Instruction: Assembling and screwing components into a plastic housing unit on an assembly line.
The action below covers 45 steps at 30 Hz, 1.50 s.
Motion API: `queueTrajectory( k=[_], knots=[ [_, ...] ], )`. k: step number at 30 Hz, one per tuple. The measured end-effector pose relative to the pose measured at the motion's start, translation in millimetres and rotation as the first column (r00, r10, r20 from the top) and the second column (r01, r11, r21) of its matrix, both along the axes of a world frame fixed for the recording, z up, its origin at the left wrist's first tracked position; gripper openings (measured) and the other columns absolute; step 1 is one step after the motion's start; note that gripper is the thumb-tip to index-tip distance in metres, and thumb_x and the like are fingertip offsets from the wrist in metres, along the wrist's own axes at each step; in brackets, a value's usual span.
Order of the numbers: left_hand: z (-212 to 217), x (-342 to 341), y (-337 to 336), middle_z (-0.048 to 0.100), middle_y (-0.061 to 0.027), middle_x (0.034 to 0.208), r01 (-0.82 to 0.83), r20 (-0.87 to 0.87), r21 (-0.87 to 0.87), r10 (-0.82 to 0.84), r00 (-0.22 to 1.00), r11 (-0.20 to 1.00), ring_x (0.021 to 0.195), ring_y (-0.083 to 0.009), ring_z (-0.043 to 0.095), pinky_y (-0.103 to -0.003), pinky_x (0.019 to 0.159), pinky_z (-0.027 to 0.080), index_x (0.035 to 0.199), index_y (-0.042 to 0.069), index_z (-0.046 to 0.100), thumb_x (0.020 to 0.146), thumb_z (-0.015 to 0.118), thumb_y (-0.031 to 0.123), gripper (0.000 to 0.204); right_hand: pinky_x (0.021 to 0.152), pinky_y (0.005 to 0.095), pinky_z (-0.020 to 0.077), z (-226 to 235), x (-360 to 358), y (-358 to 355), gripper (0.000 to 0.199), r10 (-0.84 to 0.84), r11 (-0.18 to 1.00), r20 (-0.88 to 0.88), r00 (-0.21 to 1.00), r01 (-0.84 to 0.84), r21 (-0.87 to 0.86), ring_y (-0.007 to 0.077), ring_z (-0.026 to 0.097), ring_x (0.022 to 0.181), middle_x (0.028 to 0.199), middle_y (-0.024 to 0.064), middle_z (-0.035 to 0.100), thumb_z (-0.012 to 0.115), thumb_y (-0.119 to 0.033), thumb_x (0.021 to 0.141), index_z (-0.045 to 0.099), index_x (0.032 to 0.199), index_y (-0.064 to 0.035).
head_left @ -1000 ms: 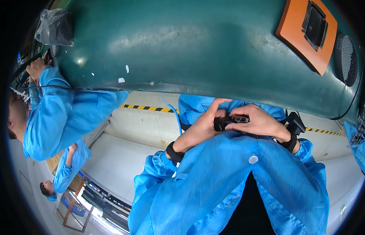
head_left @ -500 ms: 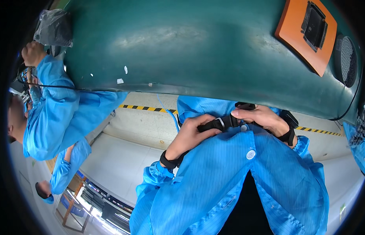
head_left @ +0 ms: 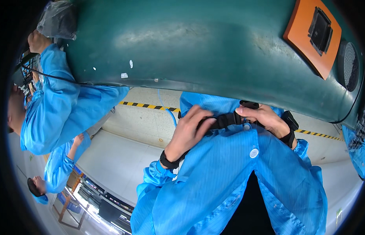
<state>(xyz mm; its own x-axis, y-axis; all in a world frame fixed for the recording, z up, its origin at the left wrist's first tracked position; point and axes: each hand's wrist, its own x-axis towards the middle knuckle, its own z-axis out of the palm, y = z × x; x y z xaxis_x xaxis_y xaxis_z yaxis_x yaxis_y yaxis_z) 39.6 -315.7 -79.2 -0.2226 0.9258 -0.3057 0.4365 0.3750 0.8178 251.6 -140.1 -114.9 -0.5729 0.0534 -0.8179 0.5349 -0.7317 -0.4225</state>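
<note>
A black strap belt (head_left: 228, 119) with a dark buckle piece runs across my waist, over my blue smock (head_left: 214, 172). My left hand (head_left: 190, 128) is closed at the strap's left part, its fingers bent and partly blurred, with the thumb side hiding the strap's end. My right hand (head_left: 265, 116) grips the strap on the other side, its thumb lying on top near the buckle; its other fingers are mostly hidden. Black bands circle both wrists, and a small black box (head_left: 290, 120) sits by the right one.
A green-topped table (head_left: 182, 58) spans the front, with white scraps (head_left: 124, 75) near its edge. At right lie an orange panel with a black holder (head_left: 296, 35) and a round mesh-faced device (head_left: 350, 66). A co-worker in blue (head_left: 53, 109) sits left, near a plastic-wrapped item (head_left: 59, 21).
My left hand has shifted its fingers on the strap, curling and rising slightly, and a white part of the strap no longer shows. My right hand keeps its hold. The view has tilted slightly.
</note>
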Motion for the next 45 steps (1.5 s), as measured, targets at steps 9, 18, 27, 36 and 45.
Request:
queueTrajectory(
  k=[9, 18, 27, 36, 45],
  knots=[
    [-27, 26, 32, 0.074, -0.0146, 0.083, 0.424, -0.24, 0.0, -0.411, 0.879, 0.906, 0.066, -0.0327, 0.074, -0.041, 0.05, 0.055, 0.11, 0.002, 0.057, 0.09, 0.076, 0.024, 0.035, 0.077, 0.0325, 0.054, 17, 2, -16, 0.027, -0.067, 0.9, -0.068, 0.995, 0.09, 0.426, 0.0138, 0.067, 0.085, 0.094, 0.0069, 0.072, 0.071, -0.026, 0.104, 0.072, 0.109, 0.001],
    [-19, 28, 41, 0.073, -0.0163, 0.078, 0.454, -0.168, -0.108, -0.467, 0.868, 0.884, 0.065, -0.0369, 0.074, -0.045, 0.051, 0.055, 0.116, 0.004, 0.05, 0.09, 0.079, 0.026, 0.045, 0.083, 0.052, 0.0548, 27, 31, -12, 0.034, 0.341, 0.218, 0.212, 0.916, -0.296, 0.93, 0.0439, 0.07, 0.093, 0.097, 0.0245, 0.068, 0.077, 0.0, 0.07, 0.074, 0.104, 0.0034],
    [-22, 30, 28, 0.07, -0.0128, 0.07, 0.386, -0.089, -0.126, -0.398, 0.913, 0.914, 0.06, -0.036, 0.073, -0.047, 0.048, 0.052, 0.114, 0.006, 0.048, 0.095, 0.074, 0.023, 0.036, 0.085, 0.0499, 0.0559, 21, 28, -13, 0.026, 0.352, 0.156, 0.267, 0.897, -0.337, 0.928, 0.041, 0.07, 0.097, 0.099, 0.0225, 0.07, 0.069, 0.002, 0.074, 0.076, 0.1, 0.003],
    [-14, 37, 42, 0.07, -0.0164, 0.067, 0.535, -0.137, -0.229, -0.571, 0.809, 0.813, 0.062, -0.0377, 0.073, -0.049, 0.051, 0.054, 0.116, 0.0, 0.05, 0.097, 0.063, 0.012, 0.026, 0.08, 0.0514, 0.0561, 20, 23, -21, 0.016, 0.434, 0.099, 0.244, 0.867, -0.316, 0.944, 0.0403, 0.071, 0.091, 0.09, 0.0216, 0.069, 0.066, -0.004, 0.083, 0.073, 0.095, 0.0026],
    [-8, 28, 43, 0.072, -0.023, 0.081, 0.493, 0.024, -0.234, -0.502, 0.865, 0.838, 0.072, -0.0428, 0.074, -0.052, 0.056, 0.056, 0.13, 0.001, 0.049, 0.095, 0.061, 0.006, 0.038, 0.077, 0.0507, 0.0568, 20, 17, -24, 0.015, 0.488, 0.299, 0.112, 0.866, -0.286, 0.91, 0.0454, 0.07, 0.085, 0.085, 0.023, 0.069, 0.069, -0.004, 0.082, 0.066, 0.095, 0.0018]
  ],
)
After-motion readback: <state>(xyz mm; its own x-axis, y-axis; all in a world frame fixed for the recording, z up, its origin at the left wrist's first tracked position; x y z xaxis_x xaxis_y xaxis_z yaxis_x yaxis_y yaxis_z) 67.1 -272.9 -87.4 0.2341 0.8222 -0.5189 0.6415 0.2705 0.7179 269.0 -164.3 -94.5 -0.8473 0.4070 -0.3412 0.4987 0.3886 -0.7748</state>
